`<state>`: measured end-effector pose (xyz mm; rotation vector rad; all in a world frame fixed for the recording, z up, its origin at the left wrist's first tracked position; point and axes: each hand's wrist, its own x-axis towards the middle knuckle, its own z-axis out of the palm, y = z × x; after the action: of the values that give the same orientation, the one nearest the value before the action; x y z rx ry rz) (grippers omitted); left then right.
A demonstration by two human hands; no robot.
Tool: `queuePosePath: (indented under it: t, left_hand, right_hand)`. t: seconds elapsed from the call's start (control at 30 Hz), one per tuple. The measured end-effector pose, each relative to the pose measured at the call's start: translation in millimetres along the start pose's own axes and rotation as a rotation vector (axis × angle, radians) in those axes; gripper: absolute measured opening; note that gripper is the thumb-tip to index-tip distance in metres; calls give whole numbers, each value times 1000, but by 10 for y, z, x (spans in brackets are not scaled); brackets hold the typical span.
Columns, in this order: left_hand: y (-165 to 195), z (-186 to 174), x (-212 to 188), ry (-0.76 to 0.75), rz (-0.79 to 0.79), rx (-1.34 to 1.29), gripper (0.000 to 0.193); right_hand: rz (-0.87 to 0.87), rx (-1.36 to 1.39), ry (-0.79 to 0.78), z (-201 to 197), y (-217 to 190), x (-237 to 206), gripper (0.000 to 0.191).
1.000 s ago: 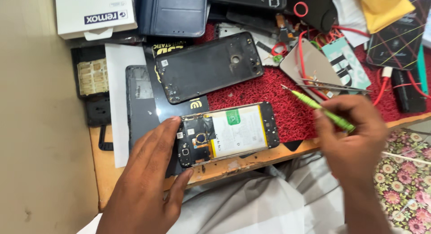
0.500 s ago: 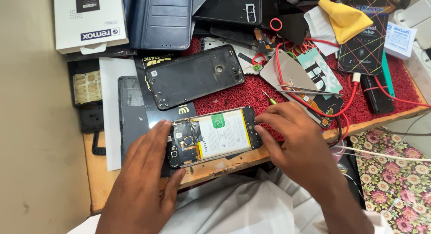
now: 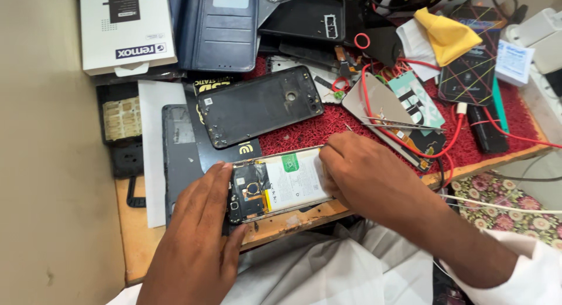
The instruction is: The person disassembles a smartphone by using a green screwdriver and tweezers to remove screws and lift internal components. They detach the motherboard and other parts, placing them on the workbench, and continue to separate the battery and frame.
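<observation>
Left hand (image 3: 196, 237) is lying flat, fingers together, pressing the left end of the opened phone (image 3: 278, 185) at the desk's (image 3: 137, 252) front edge. The phone is showing its battery and circuit board. Right hand (image 3: 366, 176) is covering the phone's right end, fingers curled; whether it is pinching anything cannot be told. A black back cover (image 3: 260, 106) is lying just behind on the red mat (image 3: 328, 129).

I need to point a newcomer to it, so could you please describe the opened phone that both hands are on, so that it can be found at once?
Find the red mat on the wooden bench; at its near edge lies the opened phone, between the left hand and right hand. Unlike the black back cover beyond it, it shows a white battery and bare circuitry.
</observation>
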<state>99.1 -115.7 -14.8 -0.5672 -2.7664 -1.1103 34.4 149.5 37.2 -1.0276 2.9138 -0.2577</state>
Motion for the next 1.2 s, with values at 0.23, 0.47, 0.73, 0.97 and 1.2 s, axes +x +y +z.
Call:
queuePosePath:
  t: [0.23,0.47,0.73,0.97,1.2]
  left_hand:
    - [61,-20,17,42,-7,-51,85]
    - [104,-172,30,-1,-125,-205,92]
    - [68,-131,30,-1,-117,-198,101]
    - [62,-141,26,-19,-127,-203,102]
    - [65,-139,4,4,-129,-224,105]
  right_hand:
    - [89,230,184,-184,229,513,12]
    - [26,262,281,35,265,728,10]
    - [319,48,287,-389,742,-190,14]
    - [350,-131,115,-232,1061,-519,24]
    - [408,-90,255,-130,1141,-695,22]
